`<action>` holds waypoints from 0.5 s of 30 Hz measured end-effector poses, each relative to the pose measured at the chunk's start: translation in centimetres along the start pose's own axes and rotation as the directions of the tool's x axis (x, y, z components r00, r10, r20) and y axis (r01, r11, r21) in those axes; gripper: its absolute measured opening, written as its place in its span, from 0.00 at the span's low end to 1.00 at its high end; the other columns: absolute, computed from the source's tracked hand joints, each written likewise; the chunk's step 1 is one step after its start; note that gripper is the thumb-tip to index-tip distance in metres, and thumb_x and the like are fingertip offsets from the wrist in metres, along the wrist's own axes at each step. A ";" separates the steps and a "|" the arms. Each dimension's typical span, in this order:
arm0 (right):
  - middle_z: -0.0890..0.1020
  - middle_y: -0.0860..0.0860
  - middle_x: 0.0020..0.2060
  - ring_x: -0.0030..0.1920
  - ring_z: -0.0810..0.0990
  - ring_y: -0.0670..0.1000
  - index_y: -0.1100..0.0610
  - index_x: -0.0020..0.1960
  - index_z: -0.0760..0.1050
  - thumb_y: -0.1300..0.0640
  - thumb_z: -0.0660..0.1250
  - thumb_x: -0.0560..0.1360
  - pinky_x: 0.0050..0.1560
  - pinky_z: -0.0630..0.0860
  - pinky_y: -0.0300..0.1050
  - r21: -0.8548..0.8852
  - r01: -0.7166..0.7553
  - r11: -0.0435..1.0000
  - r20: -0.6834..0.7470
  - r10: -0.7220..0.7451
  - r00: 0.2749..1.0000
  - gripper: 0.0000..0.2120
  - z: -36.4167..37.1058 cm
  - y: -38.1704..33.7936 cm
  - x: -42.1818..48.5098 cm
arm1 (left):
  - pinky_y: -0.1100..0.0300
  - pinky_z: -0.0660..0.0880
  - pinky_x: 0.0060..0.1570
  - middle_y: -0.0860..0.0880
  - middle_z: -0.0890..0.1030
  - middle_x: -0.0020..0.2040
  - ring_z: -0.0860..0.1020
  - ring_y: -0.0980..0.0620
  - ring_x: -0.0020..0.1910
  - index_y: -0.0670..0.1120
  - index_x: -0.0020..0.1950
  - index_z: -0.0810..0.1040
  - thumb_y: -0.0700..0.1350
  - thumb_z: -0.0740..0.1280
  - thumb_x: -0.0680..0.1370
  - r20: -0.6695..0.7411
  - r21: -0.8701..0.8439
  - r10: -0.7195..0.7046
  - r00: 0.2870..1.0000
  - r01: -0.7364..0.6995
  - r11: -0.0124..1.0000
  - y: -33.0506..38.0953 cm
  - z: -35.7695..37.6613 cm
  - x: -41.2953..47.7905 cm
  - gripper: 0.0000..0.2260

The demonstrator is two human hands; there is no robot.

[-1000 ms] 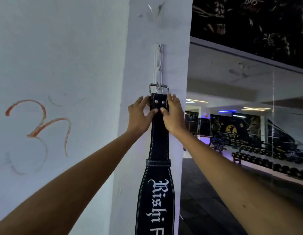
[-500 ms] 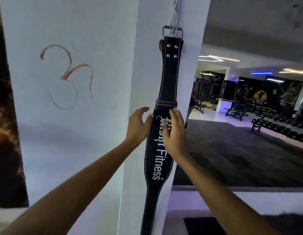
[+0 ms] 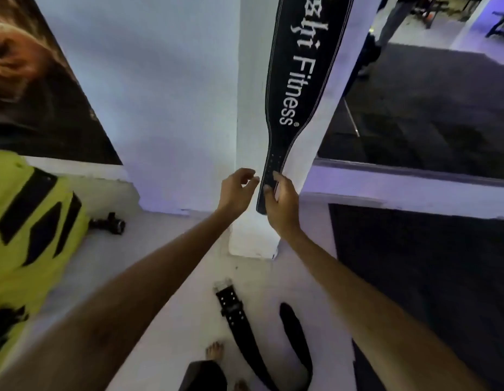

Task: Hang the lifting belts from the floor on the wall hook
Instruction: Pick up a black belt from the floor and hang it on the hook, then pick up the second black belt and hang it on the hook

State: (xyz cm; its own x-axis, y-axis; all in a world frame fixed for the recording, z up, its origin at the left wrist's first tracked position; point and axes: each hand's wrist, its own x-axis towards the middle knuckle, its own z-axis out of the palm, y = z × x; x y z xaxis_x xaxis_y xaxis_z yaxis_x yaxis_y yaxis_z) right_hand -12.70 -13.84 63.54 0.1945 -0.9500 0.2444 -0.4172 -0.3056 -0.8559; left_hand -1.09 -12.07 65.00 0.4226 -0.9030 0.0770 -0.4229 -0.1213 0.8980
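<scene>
A black lifting belt with white lettering (image 3: 301, 66) hangs down the white pillar (image 3: 250, 108); its buckle and the hook are out of view above. My right hand (image 3: 280, 201) rests on the belt's narrow tail end, fingers curled around its edge. My left hand (image 3: 235, 190) hovers just left of the tail, fingers apart and slightly curled, holding nothing. A second black belt (image 3: 256, 334) with a metal buckle lies curved on the pale floor below, near my bare foot (image 3: 215, 349).
A yellow-green object with black patches (image 3: 33, 227) fills the left side. A small dark dumbbell-like item (image 3: 112, 224) lies by the wall base. A dark mat (image 3: 428, 277) covers the floor at right, below a mirror (image 3: 428, 108).
My view has tilted down from the hook to the floor. Both hands have slid down the hanging belt from the buckle to its tail end.
</scene>
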 end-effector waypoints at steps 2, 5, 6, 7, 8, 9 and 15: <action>0.76 0.59 0.65 0.65 0.74 0.56 0.63 0.68 0.69 0.61 0.62 0.79 0.62 0.64 0.36 0.010 -0.095 0.995 0.040 0.094 0.995 0.18 1.3 2.8 -1.6 | 0.63 0.70 0.51 0.44 0.83 0.56 0.78 0.52 0.50 0.41 0.60 0.79 0.46 0.65 0.78 0.023 0.029 -0.090 0.996 0.090 0.996 -3.4 1.3 -1.1 0.14; 0.78 0.59 0.62 0.63 0.75 0.57 0.63 0.66 0.71 0.61 0.62 0.78 0.61 0.67 0.41 -0.034 -0.202 0.979 0.080 0.204 0.976 0.17 3.2 6.6 -3.3 | 0.62 0.70 0.51 0.42 0.82 0.56 0.78 0.50 0.52 0.39 0.60 0.78 0.44 0.65 0.78 0.091 0.025 -0.219 0.972 0.218 0.976 -7.7 3.0 -2.1 0.14; 0.78 0.59 0.62 0.64 0.75 0.56 0.63 0.66 0.71 0.61 0.62 0.78 0.63 0.67 0.44 -0.057 -0.243 0.968 0.104 0.248 0.963 0.17 4.0 8.3 -4.0 | 0.62 0.69 0.51 0.42 0.81 0.56 0.78 0.49 0.53 0.38 0.60 0.77 0.44 0.65 0.78 0.110 0.020 -0.262 0.959 0.261 0.965 -9.4 3.6 -2.3 0.14; 0.78 0.58 0.63 0.64 0.74 0.56 0.63 0.66 0.71 0.60 0.61 0.78 0.65 0.68 0.47 -0.077 -0.279 0.957 0.129 0.287 0.949 0.17 4.9 10.0 -4.8 | 0.63 0.69 0.50 0.42 0.82 0.56 0.79 0.48 0.53 0.38 0.60 0.78 0.44 0.65 0.78 0.121 0.023 -0.300 0.946 0.299 0.954 -11.2 4.2 -2.5 0.13; 0.78 0.58 0.62 0.64 0.74 0.56 0.63 0.66 0.71 0.60 0.61 0.78 0.66 0.69 0.49 -0.097 -0.318 0.943 0.151 0.329 0.932 0.17 5.8 11.8 -5.4 | 0.63 0.70 0.50 0.42 0.82 0.55 0.79 0.47 0.54 0.38 0.59 0.78 0.44 0.65 0.77 0.124 0.035 -0.344 0.931 0.342 0.939 -13.1 5.0 -2.7 0.13; 0.78 0.58 0.62 0.64 0.75 0.56 0.62 0.66 0.71 0.60 0.61 0.78 0.66 0.70 0.51 -0.105 -0.356 0.929 0.168 0.369 0.914 0.17 6.9 13.7 -5.8 | 0.64 0.71 0.48 0.43 0.82 0.55 0.79 0.47 0.54 0.38 0.59 0.78 0.43 0.65 0.77 0.128 0.028 -0.389 0.912 0.389 0.921 -15.3 5.8 -2.7 0.13; 0.80 0.59 0.58 0.59 0.78 0.55 0.62 0.64 0.73 0.61 0.62 0.78 0.58 0.73 0.43 -0.123 -0.623 0.773 0.222 0.633 0.742 0.15 14.0 25.2 -10.2 | 0.58 0.72 0.56 0.41 0.83 0.56 0.79 0.45 0.56 0.40 0.58 0.80 0.43 0.65 0.77 0.182 0.173 -0.586 0.790 0.561 0.810 -29.1 10.2 -4.9 0.13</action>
State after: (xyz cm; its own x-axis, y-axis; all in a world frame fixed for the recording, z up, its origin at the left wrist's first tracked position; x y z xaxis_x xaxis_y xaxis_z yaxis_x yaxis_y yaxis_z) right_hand -12.75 -10.91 33.06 0.0771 -0.8838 -0.4614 -0.5524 0.3474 -0.7577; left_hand 0.94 -8.33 34.04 0.4358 -0.7169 -0.5442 -0.2443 -0.6762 0.6951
